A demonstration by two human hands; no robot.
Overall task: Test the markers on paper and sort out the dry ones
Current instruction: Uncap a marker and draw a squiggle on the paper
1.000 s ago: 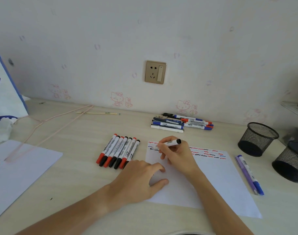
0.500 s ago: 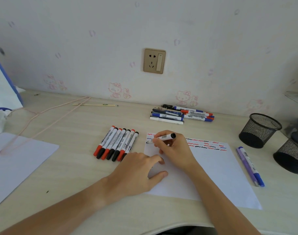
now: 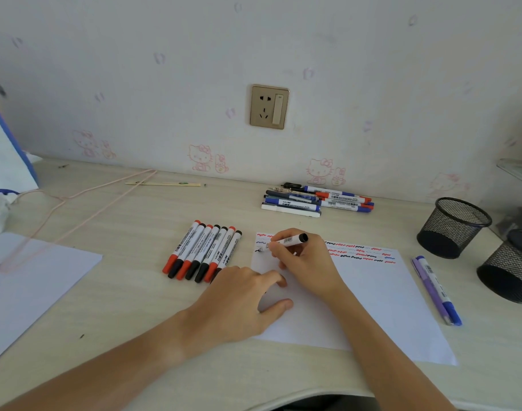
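While the left hand rests with spread fingers on the white paper sheet on the pale wooden counter, the right hand pinches a black-capped white marker, tip touching the sheet's far left corner.

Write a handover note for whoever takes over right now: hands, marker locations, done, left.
Right hand: grips a black marker, tip on the test paper at its top-left corner.
Left hand: fingers spread, pressing the paper flat.
Done: rows of red, black and blue squiggles along the paper's top.
Elsewhere: seven-marker row left of the paper; pile by the wall; two pens right of the paper.
Left: judge this marker and sort it; which groups are tested is unclear.
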